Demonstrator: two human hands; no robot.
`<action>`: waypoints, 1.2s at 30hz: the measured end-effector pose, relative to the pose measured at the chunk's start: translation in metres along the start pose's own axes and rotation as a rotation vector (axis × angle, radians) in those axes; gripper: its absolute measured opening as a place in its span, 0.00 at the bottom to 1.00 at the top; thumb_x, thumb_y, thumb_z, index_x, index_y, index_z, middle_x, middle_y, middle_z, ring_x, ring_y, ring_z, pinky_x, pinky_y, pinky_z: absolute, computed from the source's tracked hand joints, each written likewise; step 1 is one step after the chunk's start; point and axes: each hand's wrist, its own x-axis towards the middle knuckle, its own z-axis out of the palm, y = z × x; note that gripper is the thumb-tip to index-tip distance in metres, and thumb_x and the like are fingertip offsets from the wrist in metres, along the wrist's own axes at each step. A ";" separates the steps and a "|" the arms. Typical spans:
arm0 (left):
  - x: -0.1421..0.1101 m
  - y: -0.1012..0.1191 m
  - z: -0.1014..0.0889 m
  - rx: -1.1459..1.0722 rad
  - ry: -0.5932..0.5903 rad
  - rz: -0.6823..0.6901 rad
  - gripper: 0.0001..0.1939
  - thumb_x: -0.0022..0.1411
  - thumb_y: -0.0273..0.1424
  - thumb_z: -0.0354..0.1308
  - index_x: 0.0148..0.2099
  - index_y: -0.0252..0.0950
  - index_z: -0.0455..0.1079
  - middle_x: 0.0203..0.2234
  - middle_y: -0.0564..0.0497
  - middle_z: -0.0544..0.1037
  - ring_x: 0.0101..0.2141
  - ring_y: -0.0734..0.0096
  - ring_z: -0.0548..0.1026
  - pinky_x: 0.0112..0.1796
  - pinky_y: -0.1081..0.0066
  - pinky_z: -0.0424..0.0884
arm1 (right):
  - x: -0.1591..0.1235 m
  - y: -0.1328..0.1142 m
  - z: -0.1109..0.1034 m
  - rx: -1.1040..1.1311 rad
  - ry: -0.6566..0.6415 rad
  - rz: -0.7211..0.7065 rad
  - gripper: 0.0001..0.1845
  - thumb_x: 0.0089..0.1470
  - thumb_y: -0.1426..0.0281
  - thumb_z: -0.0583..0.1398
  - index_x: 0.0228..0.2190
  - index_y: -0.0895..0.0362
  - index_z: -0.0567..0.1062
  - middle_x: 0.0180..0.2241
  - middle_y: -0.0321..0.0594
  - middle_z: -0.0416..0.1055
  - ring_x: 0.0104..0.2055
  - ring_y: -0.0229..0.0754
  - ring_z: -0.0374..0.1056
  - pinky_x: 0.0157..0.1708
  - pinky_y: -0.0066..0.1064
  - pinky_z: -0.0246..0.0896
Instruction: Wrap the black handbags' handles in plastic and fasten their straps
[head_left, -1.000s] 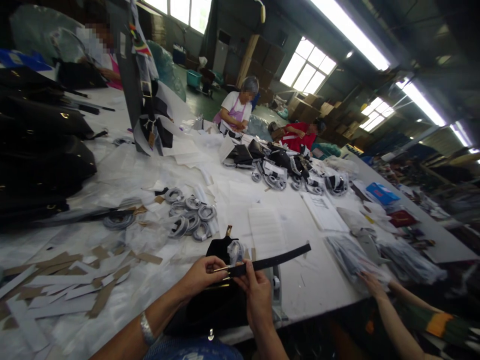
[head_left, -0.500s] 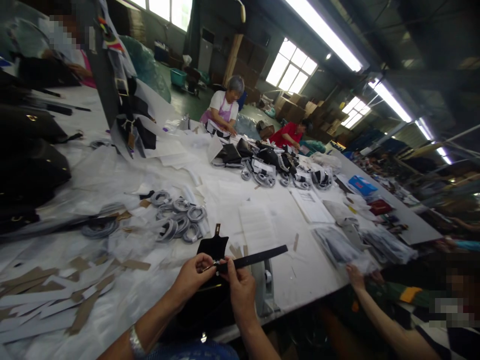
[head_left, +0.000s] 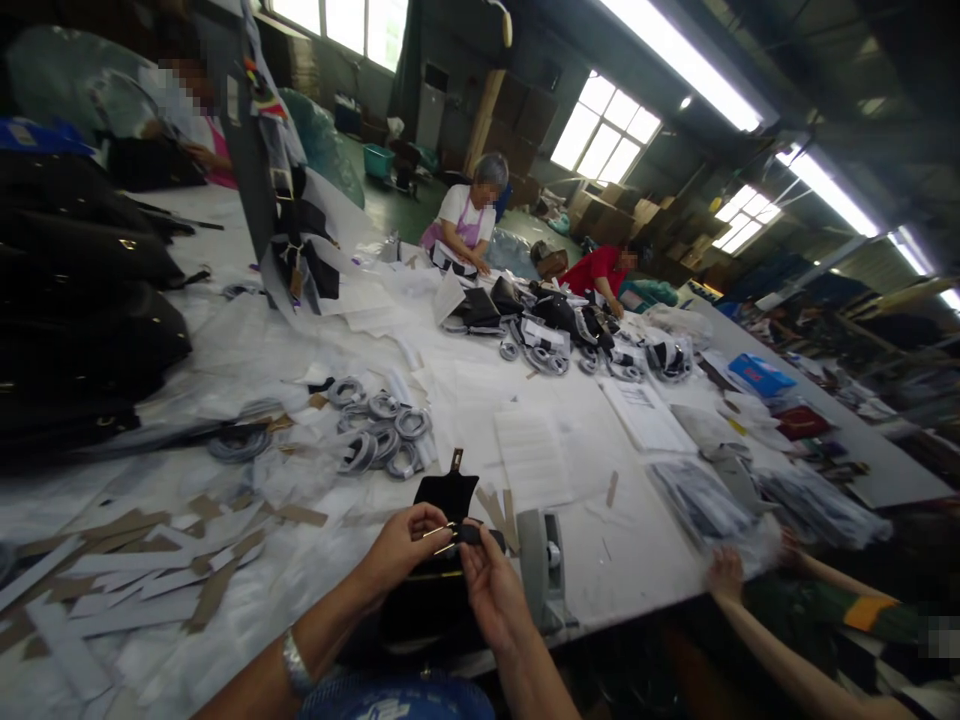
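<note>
My left hand (head_left: 409,545) pinches the gold-coloured metal buckle (head_left: 441,546) of a short black strap (head_left: 469,535). My right hand (head_left: 491,580) is closed around the strap just beside the buckle, and its fingers hide part of the strap. Below both hands is a black handbag (head_left: 420,615) at the table's near edge. Its flap (head_left: 448,494) is raised, with a gold clasp strip standing at the top. A grey tape dispenser (head_left: 541,565) stands right of my right hand.
Rolled grey straps (head_left: 384,435) and cardboard strips (head_left: 150,565) lie to the left, near piled black bags (head_left: 90,300). A co-worker's hands (head_left: 726,572) touch plastic-wrapped items (head_left: 694,500) at the right. Two people work across the table beside more bags (head_left: 480,308).
The strap pointed out to the right before; now it is gathered at my right fingers, with its long end out of sight. My right hand has turned palm up. The view has shifted slightly left.
</note>
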 end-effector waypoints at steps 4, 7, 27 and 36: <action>-0.001 0.003 -0.002 -0.003 -0.016 0.001 0.15 0.54 0.41 0.65 0.37 0.34 0.71 0.28 0.52 0.77 0.31 0.69 0.75 0.34 0.72 0.68 | 0.005 0.003 -0.003 0.027 0.012 0.045 0.08 0.46 0.72 0.70 0.32 0.61 0.80 0.36 0.42 0.81 0.39 0.38 0.77 0.37 0.21 0.74; -0.001 0.005 -0.002 -0.002 -0.023 0.003 0.15 0.54 0.41 0.65 0.37 0.34 0.71 0.28 0.52 0.78 0.32 0.68 0.75 0.34 0.72 0.68 | 0.007 0.004 -0.004 0.015 0.020 0.047 0.06 0.47 0.75 0.69 0.31 0.61 0.80 0.36 0.42 0.81 0.38 0.38 0.78 0.35 0.20 0.74; 0.007 -0.003 0.008 0.106 0.077 0.075 0.09 0.54 0.34 0.64 0.33 0.33 0.72 0.25 0.51 0.76 0.28 0.69 0.74 0.31 0.71 0.68 | -0.019 -0.001 0.019 -0.316 -0.012 -0.219 0.24 0.51 0.54 0.65 0.40 0.61 0.78 0.41 0.47 0.79 0.44 0.49 0.76 0.38 0.32 0.75; -0.008 0.006 -0.011 0.082 -0.084 0.074 0.17 0.55 0.34 0.65 0.47 0.35 0.74 0.43 0.45 0.81 0.44 0.58 0.78 0.47 0.63 0.71 | -0.016 -0.006 0.019 -0.209 -0.034 -0.145 0.22 0.48 0.56 0.69 0.38 0.61 0.78 0.39 0.46 0.80 0.43 0.47 0.76 0.41 0.34 0.72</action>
